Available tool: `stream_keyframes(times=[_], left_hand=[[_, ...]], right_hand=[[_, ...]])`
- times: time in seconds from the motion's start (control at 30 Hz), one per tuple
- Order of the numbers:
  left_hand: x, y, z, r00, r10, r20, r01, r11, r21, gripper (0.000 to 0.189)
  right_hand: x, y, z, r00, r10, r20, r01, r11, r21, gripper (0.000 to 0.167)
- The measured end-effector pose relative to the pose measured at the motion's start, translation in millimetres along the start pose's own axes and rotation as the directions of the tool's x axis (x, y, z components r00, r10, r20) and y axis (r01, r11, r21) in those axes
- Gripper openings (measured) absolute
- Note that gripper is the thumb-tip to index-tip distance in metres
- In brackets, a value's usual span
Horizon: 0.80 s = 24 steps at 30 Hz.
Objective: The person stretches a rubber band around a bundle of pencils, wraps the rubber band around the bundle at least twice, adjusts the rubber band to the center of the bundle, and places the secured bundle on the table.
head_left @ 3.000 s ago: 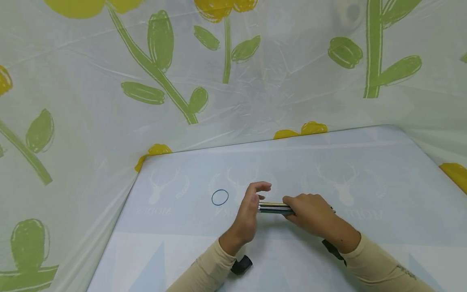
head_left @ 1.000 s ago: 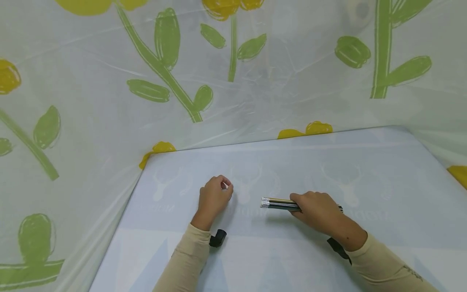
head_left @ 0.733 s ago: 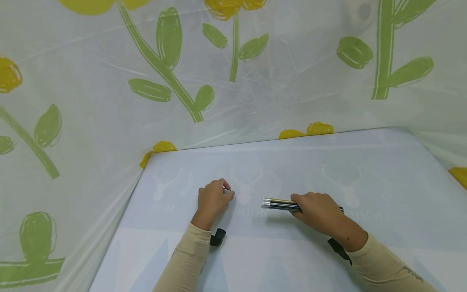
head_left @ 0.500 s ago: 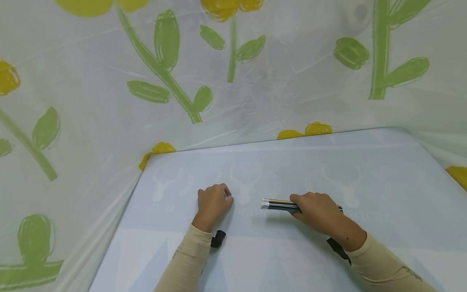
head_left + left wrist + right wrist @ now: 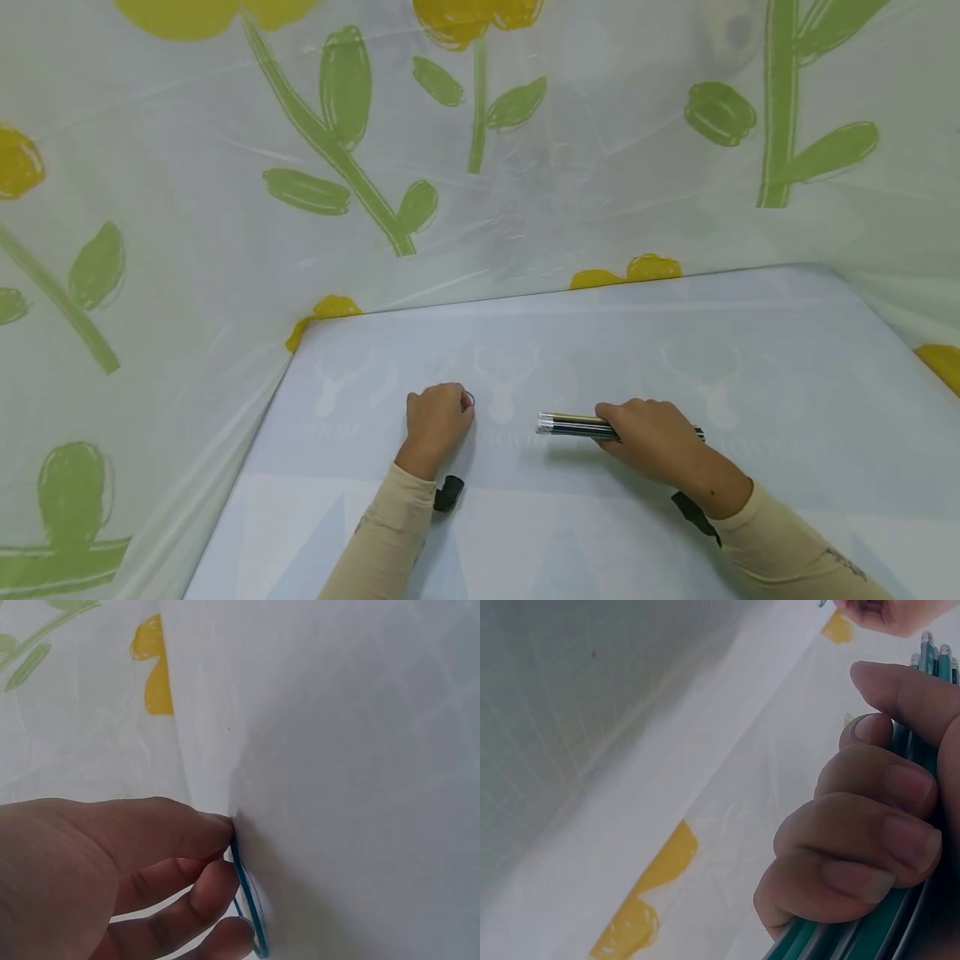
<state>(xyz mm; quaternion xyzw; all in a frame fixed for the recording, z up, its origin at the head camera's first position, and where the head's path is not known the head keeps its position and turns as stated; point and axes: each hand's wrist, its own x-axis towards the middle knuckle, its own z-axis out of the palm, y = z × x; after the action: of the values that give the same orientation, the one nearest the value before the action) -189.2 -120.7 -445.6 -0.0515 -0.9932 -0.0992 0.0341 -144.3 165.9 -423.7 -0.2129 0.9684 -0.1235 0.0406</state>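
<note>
My right hand (image 5: 651, 435) grips a bundle of several pencils (image 5: 573, 426), dark striped with one yellowish, held level with their silver-and-white eraser ends pointing left. In the right wrist view the fingers wrap round the green-and-black pencils (image 5: 859, 934). To the left, my left hand (image 5: 437, 423) is low over the table and pinches a thin blue rubber band (image 5: 247, 900) between thumb and forefinger; its loop hangs beside the other curled fingers. In the head view only a small arc of the rubber band (image 5: 472, 399) shows past the fingertips.
Under both hands lies a table with a pale blue-and-white cloth (image 5: 600, 342), printed with faint deer heads. Behind it hangs a whitish sheet (image 5: 570, 200) with green leaves and yellow flowers. A black strap piece (image 5: 448, 493) shows at the left wrist.
Three seconds ago the rubber band lay on the table and my left hand was at the pencils' eraser ends. The left hand has moved left and taken the band; the right hand stays nearly still.
</note>
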Motion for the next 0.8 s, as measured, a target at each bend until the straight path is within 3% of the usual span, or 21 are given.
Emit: stream_keyframes(times=[0.4,0.8], left_hand=[[1.7,-1.3,2.7,1.000,0.020,-0.001,-0.020,1.000,0.023,0.018],[-3.9,13.0,-6.2,0.997,0.078,0.010,-0.075,0.983,-0.168,0.012]], right_hand=[[1.8,0.6,1.4,1.000,0.003,0.006,-0.003,1.000,0.001,0.018],[1.5,-1.1,0.8,1.000,0.009,0.029,-0.008,1.000,-0.004,0.018]])
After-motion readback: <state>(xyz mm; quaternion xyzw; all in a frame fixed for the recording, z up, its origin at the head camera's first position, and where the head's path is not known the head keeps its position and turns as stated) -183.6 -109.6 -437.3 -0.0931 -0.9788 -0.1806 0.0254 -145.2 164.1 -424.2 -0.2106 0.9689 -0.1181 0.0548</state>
